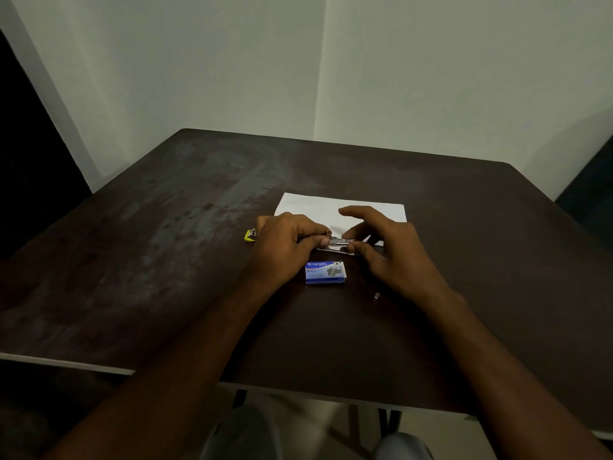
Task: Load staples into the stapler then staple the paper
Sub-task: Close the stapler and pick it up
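A small stapler [338, 244] with a metal body and a yellow rear end [249, 235] lies across the middle of the dark table, on the near edge of a white sheet of paper [345, 210]. My left hand [285, 245] is closed over its rear half. My right hand [381, 247] pinches the metal front part with thumb and fingers, index finger raised. A blue staple box [325, 273] lies just in front of the stapler, between my wrists. Whether the stapler's magazine is open is hidden by my fingers.
A small loose strip of staples [376, 296] lies on the table [166, 244] right of the box, beside my right wrist. The table stands in a room corner with walls behind it. Its near edge runs just above my knees.
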